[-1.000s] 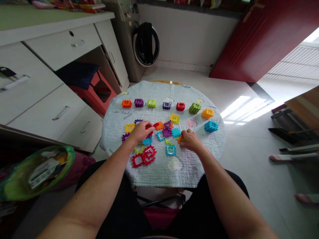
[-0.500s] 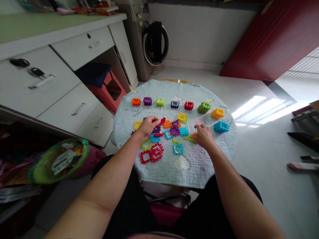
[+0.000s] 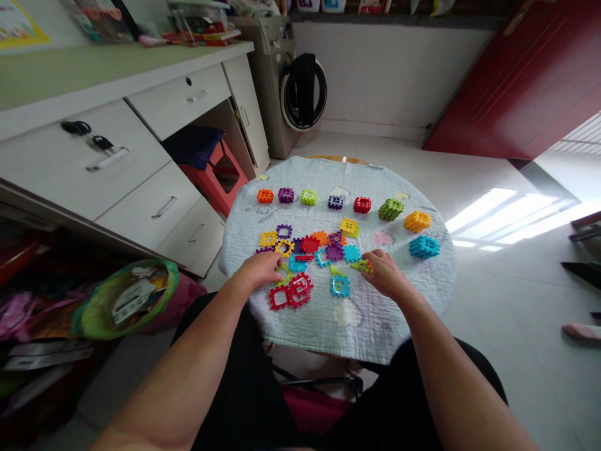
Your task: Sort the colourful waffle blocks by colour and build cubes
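Observation:
My left hand (image 3: 261, 269) is low over the left of the cloth, its fingers slightly curled and apart beside a light green frame piece (image 3: 284, 274). Below it lie joined red frame pieces (image 3: 278, 297). A solid red piece (image 3: 310, 243) rests on the loose pile near a purple square (image 3: 335, 252) and a light blue square (image 3: 352, 253). At the right end of the pile, the thumb and fingers of my right hand (image 3: 384, 270) are closed around the edge of a light green piece (image 3: 360, 265) with orange beside it. A blue window piece (image 3: 340, 285) lies nearer me.
Sorted stacks stand along the far edge of the cloth-covered table (image 3: 347, 332), from orange (image 3: 265, 196) to green (image 3: 390, 210), yellow (image 3: 417, 221) and blue (image 3: 424, 247). A bin (image 3: 173, 282), a stool (image 3: 225, 181) and white drawers (image 3: 136, 188) are at left.
My left hand has moved left and nearer me, leaving the red piece flat on the pile. My right hand has shifted slightly toward me. The camera view has shifted a little.

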Demonstrator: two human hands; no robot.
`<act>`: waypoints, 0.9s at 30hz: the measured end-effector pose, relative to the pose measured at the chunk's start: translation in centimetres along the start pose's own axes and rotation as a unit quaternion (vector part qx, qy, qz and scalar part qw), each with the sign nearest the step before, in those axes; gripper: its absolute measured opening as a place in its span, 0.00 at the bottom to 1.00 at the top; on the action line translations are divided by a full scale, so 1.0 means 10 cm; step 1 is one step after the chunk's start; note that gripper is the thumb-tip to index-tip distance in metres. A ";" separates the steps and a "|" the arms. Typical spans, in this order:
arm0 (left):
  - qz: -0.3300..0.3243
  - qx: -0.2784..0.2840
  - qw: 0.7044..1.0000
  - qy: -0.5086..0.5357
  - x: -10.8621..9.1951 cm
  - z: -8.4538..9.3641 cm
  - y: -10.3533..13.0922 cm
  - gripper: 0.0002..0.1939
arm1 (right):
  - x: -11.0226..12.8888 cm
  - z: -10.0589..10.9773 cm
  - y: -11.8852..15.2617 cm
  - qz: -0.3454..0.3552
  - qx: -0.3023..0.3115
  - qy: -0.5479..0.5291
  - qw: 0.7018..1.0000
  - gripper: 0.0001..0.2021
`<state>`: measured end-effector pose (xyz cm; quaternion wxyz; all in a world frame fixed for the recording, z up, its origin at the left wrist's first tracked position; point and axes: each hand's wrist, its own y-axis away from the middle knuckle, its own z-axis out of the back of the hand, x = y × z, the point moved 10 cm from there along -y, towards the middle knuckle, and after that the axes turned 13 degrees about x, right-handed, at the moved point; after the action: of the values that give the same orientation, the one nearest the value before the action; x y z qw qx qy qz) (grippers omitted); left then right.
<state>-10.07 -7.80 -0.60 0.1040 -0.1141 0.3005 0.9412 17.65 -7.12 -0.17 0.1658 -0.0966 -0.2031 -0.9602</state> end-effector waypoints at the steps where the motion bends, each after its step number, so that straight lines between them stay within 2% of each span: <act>1: 0.013 0.007 1.000 -0.018 -0.01 -0.05 -0.01 0.13 | -0.01 0.01 0.01 -0.005 0.002 -0.001 1.000 0.15; 5: 0.036 -0.010 0.998 -0.058 -0.08 -0.09 -0.05 0.20 | -0.03 0.03 0.03 -0.014 0.009 -0.009 1.000 0.16; 9: 0.024 -0.012 0.998 -0.063 -0.14 -0.08 -0.07 0.17 | 0.07 0.12 -0.01 0.017 -0.030 -0.052 0.998 0.13; 12: 0.004 -0.023 0.998 -0.058 -0.18 -0.02 -0.08 0.13 | 0.35 0.15 -0.11 0.083 -0.063 -0.100 0.989 0.13; 16: -0.041 -0.079 0.995 -0.043 -0.31 0.13 -0.08 0.12 | 0.89 0.06 -0.23 0.186 -0.082 -0.131 0.970 0.25; 18: -0.067 -0.102 0.992 -0.038 -0.41 0.17 -0.09 0.14 | 1.08 -0.04 -0.28 0.203 -0.081 -0.135 0.966 0.27; 19: -0.077 -0.104 0.991 -0.038 -0.45 0.17 -0.11 0.14 | 1.13 -0.09 -0.30 0.201 -0.078 -0.136 0.967 0.24; 23: -0.108 -0.090 0.989 -0.052 -0.63 0.10 -0.22 0.10 | 1.14 -0.18 -0.36 0.165 -0.084 -0.145 0.972 0.09; 27: -0.126 -0.116 0.985 -0.029 -0.69 0.17 -0.29 0.07 | 0.88 0.02 -0.36 0.132 -0.130 -0.220 0.958 0.06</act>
<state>-3.02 -5.39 1.05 0.2165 -0.1353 0.1691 0.9520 8.20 -6.40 0.92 0.2284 -0.3525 -0.0932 -0.9027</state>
